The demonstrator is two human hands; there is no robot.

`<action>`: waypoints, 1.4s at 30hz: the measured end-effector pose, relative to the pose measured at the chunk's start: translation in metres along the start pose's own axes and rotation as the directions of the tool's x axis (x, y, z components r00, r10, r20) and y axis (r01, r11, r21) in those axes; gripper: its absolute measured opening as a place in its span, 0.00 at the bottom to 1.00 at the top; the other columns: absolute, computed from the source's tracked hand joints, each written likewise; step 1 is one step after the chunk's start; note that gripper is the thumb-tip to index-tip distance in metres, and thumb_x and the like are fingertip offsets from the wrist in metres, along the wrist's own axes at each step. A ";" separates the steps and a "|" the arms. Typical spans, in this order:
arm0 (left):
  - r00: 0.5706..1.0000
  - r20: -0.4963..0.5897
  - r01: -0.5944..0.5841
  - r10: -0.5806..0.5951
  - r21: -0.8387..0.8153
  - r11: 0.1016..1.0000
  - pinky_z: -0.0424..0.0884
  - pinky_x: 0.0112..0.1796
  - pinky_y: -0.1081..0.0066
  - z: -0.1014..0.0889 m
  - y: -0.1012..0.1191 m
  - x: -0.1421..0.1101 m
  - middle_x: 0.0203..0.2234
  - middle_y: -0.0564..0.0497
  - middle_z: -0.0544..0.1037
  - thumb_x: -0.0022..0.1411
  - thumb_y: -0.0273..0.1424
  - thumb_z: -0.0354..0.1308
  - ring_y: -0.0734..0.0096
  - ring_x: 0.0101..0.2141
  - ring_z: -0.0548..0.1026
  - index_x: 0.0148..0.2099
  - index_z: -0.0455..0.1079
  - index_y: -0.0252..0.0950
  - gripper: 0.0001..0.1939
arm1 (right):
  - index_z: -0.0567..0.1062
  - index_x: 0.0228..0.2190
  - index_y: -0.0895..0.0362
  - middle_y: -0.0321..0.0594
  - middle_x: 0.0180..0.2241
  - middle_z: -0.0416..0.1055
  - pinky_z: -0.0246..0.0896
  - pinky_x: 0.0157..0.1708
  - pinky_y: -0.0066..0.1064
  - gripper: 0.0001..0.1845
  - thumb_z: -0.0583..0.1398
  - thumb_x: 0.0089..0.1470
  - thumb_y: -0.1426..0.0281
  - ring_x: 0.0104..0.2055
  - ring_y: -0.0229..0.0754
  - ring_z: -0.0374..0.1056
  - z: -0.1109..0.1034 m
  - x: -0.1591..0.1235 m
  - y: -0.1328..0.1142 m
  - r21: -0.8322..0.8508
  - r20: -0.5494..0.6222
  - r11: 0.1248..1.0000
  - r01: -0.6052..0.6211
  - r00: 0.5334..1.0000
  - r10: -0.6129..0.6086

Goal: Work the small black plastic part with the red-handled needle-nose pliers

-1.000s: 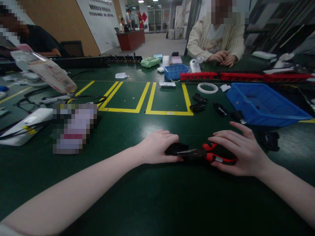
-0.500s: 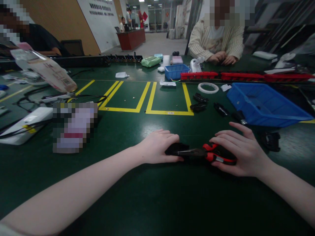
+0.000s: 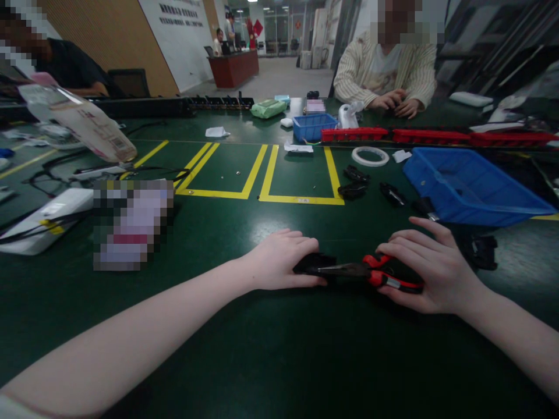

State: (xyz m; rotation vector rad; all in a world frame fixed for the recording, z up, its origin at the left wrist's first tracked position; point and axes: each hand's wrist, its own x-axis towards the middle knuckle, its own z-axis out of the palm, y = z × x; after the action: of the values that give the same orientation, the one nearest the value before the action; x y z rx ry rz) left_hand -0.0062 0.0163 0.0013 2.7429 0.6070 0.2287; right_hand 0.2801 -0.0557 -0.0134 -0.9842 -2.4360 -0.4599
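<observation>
My left hand (image 3: 279, 260) lies over a small black part (image 3: 315, 263) on the green table (image 3: 262, 349), fingers curled down on it. My right hand (image 3: 430, 269) grips the red and black handles of a pair of pliers (image 3: 371, 273). The pliers' dark jaws point left and meet the black part between my two hands. Both forearms rest low over the table's near side.
A blue bin (image 3: 471, 186) stands right of my right hand, with loose black parts (image 3: 480, 251) beside it and more (image 3: 354, 181) behind. Yellow floor-style lines (image 3: 262, 174) mark boxes mid-table. A white tape ring (image 3: 369, 156), small blue basket (image 3: 313, 126) and red strips (image 3: 432, 136) lie farther back. Two people sit across.
Nearly nothing. My right hand's fingers have shifted slightly on the pliers' handles; the left hand stays put on the black part.
</observation>
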 end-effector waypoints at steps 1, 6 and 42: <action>1.000 -0.002 -0.002 0.002 -0.003 1.000 0.63 0.32 0.69 0.000 0.000 0.000 0.28 0.52 0.72 0.61 0.50 0.57 0.67 0.29 0.70 0.38 0.66 0.35 0.20 | 0.69 0.44 0.56 0.45 0.33 0.74 0.57 0.54 0.56 0.20 0.60 0.51 0.59 0.37 0.52 0.72 0.000 0.000 0.000 -0.001 0.002 1.000 -0.002 1.000 0.002; 1.000 -0.016 -0.010 0.009 -0.005 1.000 0.62 0.31 0.70 0.000 -0.001 -0.001 0.28 0.52 0.72 0.61 0.49 0.57 0.67 0.29 0.70 0.38 0.66 0.35 0.20 | 0.68 0.45 0.54 0.46 0.35 0.73 0.56 0.54 0.60 0.20 0.61 0.51 0.61 0.38 0.53 0.72 -0.002 -0.001 0.002 0.029 0.028 0.999 -0.042 0.999 0.041; 0.991 -0.132 0.046 -0.035 0.082 0.996 0.64 0.40 0.62 -0.001 0.004 -0.007 0.41 0.47 0.72 0.54 0.51 0.62 0.60 0.40 0.71 0.45 0.69 0.35 0.27 | 0.69 0.48 0.54 0.45 0.39 0.72 0.67 0.33 0.39 0.30 0.68 0.43 0.61 0.37 0.47 0.69 0.000 0.001 -0.009 0.121 -0.197 0.985 -0.119 0.970 0.142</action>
State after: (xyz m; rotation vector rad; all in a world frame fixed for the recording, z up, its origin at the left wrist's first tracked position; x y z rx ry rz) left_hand -0.0113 0.0100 0.0026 2.8104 0.7224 0.3841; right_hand 0.2731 -0.0616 -0.0136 -0.9916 -2.1733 -0.3601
